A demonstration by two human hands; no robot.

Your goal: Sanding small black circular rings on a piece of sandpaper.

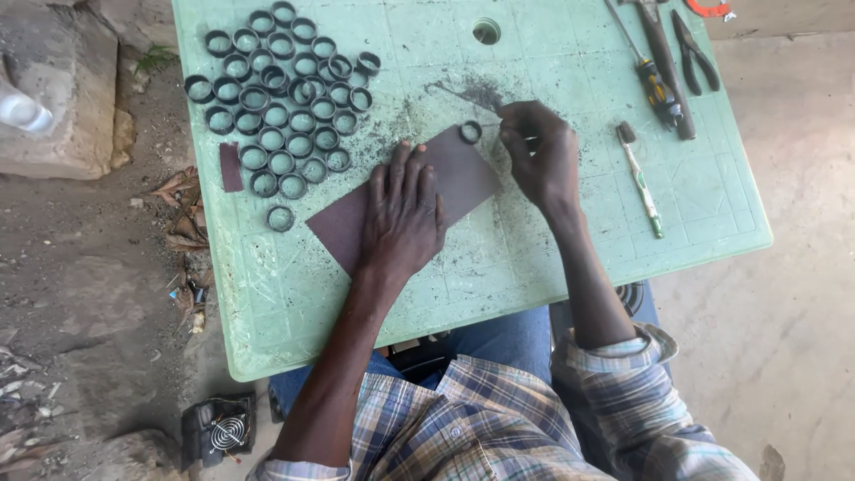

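- While the left hand (403, 212) lies flat on the sheet of dark sandpaper (405, 194), its fingers are stretched out, close together, and they press the sheet down on the green plastic table (552, 249).
- Just beyond the sandpaper's far corner, the right hand (537, 151) has its fingers curled and drawn together; the fingertips seem to pinch something thin, but what it is I cannot tell.
- One small dark ring (469, 132) sits on the far corner of the sandpaper, just beside the right hand's fingertips and apart from the other rings.
- Left of the sandpaper, a single ring (280, 217) lies alone near its lower edge, and a small strip of sandpaper (230, 167) lies further left.
- Beyond the sandpaper on the left, a big group of dark rings (285, 98) lies close together on the table.
- Right of the sandpaper, past the right hand, lies a toothbrush (640, 178) with a white and green handle.
- Further from the sandpaper, at the far right corner, lie a screwdriver (655, 85) with a yellow and black handle and black pliers (695, 55).
- Dark dust (476, 91) marks the table just beyond the sandpaper, below a round hole (486, 31).
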